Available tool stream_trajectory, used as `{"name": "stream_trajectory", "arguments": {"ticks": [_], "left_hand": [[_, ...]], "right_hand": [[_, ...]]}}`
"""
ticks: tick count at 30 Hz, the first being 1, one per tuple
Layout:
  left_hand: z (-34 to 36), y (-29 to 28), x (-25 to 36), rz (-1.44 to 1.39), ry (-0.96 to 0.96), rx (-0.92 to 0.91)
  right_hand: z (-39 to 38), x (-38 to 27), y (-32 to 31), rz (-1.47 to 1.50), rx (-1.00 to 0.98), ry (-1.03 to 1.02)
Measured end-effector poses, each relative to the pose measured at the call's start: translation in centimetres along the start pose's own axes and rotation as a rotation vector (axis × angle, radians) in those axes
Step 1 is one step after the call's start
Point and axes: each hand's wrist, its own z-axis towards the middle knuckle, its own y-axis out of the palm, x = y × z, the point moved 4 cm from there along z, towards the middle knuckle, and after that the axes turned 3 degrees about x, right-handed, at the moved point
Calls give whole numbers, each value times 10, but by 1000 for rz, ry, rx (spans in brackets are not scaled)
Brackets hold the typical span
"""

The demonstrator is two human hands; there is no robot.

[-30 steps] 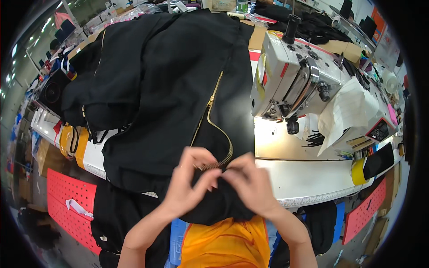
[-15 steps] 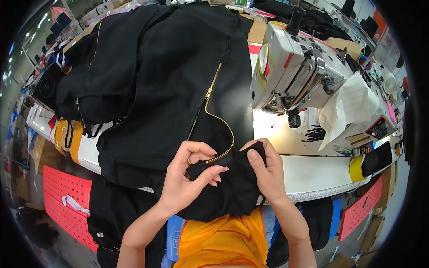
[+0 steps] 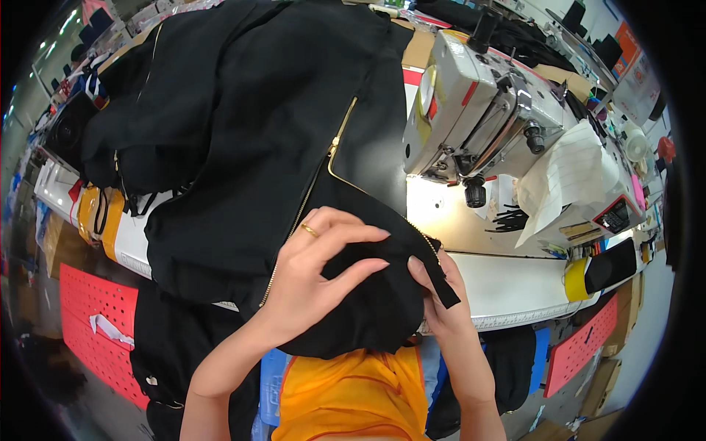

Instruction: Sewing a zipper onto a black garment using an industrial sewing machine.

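A large black garment [image 3: 243, 140] with a gold zipper [image 3: 318, 178] lies spread over the sewing table. My left hand [image 3: 312, 275], with a gold ring on one finger, pinches a fold of the black fabric near the zipper's lower end. Just to its right, my right hand [image 3: 440, 298] grips the garment's near edge from below, thumb on top, next to a short black strip [image 3: 440, 277] of fabric. The two hands hold the same end of the garment, close above my orange top.
A white sewing machine [image 3: 471, 103] stands on the white table [image 3: 507, 275] at the right, with a sheet of paper [image 3: 570, 180] beside it. A red perforated panel [image 3: 88, 309] hangs below left. More black garments pile at the back and under the table.
The garment's near end has been pulled up and turned toward me. My left hand has moved on top of the fabric, and my right hand has shifted right to the edge.
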Motion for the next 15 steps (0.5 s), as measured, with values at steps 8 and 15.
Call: {"name": "stream_trajectory", "arguments": {"ticks": [8, 15], "left_hand": [[3, 10, 18, 363, 249, 23], [11, 7, 15, 362, 238, 57]], "right_hand": [[0, 5, -7, -1, -42, -8], [-1, 6, -4, 23, -42, 19]]}}
